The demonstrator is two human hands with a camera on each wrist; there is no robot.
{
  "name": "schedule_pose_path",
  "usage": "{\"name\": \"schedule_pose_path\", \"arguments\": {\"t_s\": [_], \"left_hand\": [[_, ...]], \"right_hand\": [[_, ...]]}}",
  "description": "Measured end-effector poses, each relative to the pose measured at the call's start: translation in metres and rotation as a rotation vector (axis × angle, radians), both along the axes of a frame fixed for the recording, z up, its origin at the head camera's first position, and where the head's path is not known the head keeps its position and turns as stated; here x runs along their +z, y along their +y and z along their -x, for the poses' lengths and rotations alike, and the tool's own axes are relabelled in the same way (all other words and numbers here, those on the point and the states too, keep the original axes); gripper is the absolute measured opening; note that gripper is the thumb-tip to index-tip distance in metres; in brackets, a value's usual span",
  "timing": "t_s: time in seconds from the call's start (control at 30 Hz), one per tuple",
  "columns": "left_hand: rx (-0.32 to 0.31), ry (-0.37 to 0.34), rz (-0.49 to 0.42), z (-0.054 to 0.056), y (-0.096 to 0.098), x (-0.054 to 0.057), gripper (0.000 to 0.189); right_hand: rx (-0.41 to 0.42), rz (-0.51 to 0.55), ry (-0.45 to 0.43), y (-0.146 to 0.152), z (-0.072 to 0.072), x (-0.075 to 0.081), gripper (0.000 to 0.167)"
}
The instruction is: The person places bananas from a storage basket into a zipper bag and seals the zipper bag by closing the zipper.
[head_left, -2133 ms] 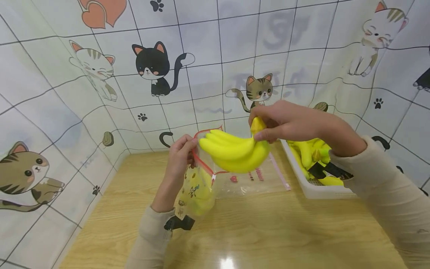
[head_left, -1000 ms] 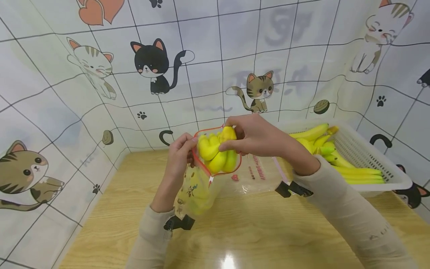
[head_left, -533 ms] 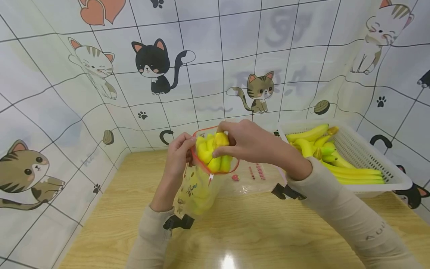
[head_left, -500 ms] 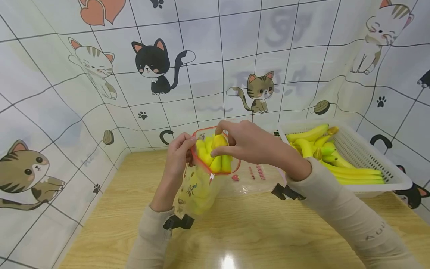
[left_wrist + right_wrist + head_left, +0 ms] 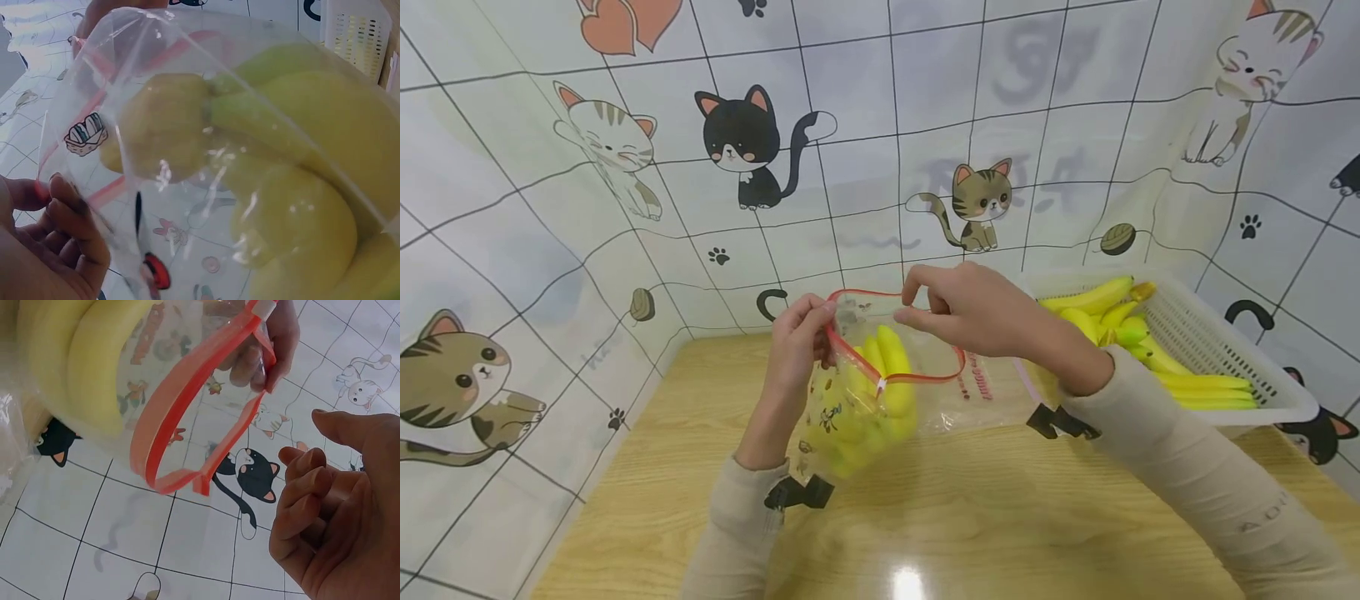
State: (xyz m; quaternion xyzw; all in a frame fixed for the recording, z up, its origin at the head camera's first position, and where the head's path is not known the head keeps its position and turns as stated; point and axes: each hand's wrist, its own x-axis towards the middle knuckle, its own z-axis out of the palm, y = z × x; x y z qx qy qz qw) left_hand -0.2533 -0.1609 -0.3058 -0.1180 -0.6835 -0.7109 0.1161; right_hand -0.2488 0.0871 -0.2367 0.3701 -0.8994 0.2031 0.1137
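My left hand [image 5: 793, 342] pinches the red-edged rim of a clear zip bag [image 5: 831, 417] printed with small cartoons, and the bag's mouth stands wide. Inside it lie yellow bananas [image 5: 891, 354], tips toward the mouth; in the left wrist view a thick stem end [image 5: 165, 125] shows through the plastic. Over the right side of the mouth is my right hand [image 5: 981, 312], holding nothing. In the right wrist view that hand [image 5: 337, 494] has a gap between thumb and loosely bent fingers, beside the red zip strip [image 5: 181, 400] with its white slider [image 5: 264, 309].
A white slotted basket [image 5: 1296, 404] at the right holds several bananas [image 5: 1202, 387]. Flat on the wooden table [image 5: 1000, 517], behind the held bag, lies another clear bag [image 5: 947, 417] with pink print. A cat-patterned sheet [image 5: 865, 167] rises behind the table.
My right hand brought a banana bunch over from the right, lowered it into the bag and let it go. It has since drawn up and slightly right. The left hand has kept its grip.
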Motion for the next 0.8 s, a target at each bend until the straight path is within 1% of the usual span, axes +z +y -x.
{"name": "schedule_pose_path", "arguments": {"t_s": [0.13, 0.23, 0.57, 0.8], "left_hand": [[0.066, 0.05, -0.056, 0.001, 0.0, -0.001, 0.028], [0.097, 0.071, -0.081, 0.001, 0.0, -0.002, 0.028], [0.123, 0.095, -0.115, 0.001, 0.002, 0.001, 0.03], [0.155, 0.082, -0.14, 0.002, 0.001, 0.0, 0.03]], "right_hand": [[-0.046, -0.04, 0.029, 0.012, 0.006, 0.002, 0.018], [-0.093, -0.082, 0.046, 0.024, 0.011, 0.004, 0.018], [-0.226, -0.225, 0.049, 0.069, 0.024, 0.024, 0.019], [-0.278, -0.266, 0.106, 0.097, 0.039, 0.026, 0.019]]}}
